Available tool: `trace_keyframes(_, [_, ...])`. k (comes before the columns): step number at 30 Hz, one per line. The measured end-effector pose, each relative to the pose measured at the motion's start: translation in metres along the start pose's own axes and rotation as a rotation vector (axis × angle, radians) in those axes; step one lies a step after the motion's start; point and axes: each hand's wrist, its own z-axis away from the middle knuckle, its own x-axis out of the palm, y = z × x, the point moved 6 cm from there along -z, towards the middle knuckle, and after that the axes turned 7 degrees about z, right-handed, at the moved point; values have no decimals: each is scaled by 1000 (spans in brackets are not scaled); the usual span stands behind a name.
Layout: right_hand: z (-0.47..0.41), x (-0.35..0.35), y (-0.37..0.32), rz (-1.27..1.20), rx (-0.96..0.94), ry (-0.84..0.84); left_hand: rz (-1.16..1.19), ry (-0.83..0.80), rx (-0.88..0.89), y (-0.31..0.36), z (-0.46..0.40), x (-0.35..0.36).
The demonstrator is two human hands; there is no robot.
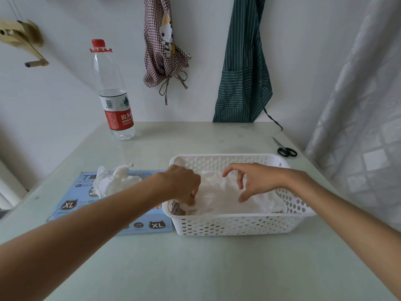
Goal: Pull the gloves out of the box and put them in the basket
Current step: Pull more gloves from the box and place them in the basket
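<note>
A white perforated basket (pixel 238 223) stands on the table with several white gloves (pixel 219 198) piled inside. To its left lies the light-blue glove box (pixel 71 203), marked XL, with white gloves (pixel 110 181) sticking up out of its top opening. My left hand (pixel 184 183) reaches over the basket's left rim, its fingers curled down and pinching a glove in the pile. Above the gloves in the basket hovers my right hand (pixel 247 181), its fingers spread and loosely bent, holding nothing.
A tall water bottle (pixel 112 94) with a red cap stands at the back left of the table (pixel 195 268). Black-handled scissors (pixel 285 148) lie at the back right. Two aprons hang on the wall behind; a curtain hangs at the right.
</note>
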Motion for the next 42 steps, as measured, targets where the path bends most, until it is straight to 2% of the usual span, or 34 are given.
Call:
trace_keyframes(3, [13,2,16,18,64,-36,-19,96,0,-4,2,-11])
trace_keyframes(5, [17,2,23,42,110,-48,78,210,49,-2,2,-23])
trace_keyframes(6, [20,3,24,80,132,-64,118,214,85,0,0,-25])
trace_keyframes(10, [14,16,22,172,154,-133,64,-82,152,9,-17,11])
trace_keyframes(17, [8,26,32,294,194,-231,-144,-310,16,1,-25,47])
trace_keyframes(25, [1,24,33,321,261,-273,-125,-353,-41,0,-32,49])
trace_keyframes(27, [2,21,31,309,268,-290,-76,-295,22,3,-27,37])
trace_keyframes(30, [9,14,21,318,254,-271,-37,-101,133,5,-15,4])
trace_keyframes(33, [15,-4,-10,308,157,-40,62,-85,74,-11,2,-17])
trace_keyframes(35, [14,-10,-35,107,35,65,176,-107,39,-19,14,-28])
trace_keyframes(37, [9,3,-62,-17,-40,-15,282,-30,30,-29,32,-43])
trace_keyframes(40, [-6,40,-82,155,-36,-152,409,116,-8,-58,62,-52])
trace_keyframes(42, [-10,47,-81,218,-14,-189,456,138,-68,-85,79,-44])
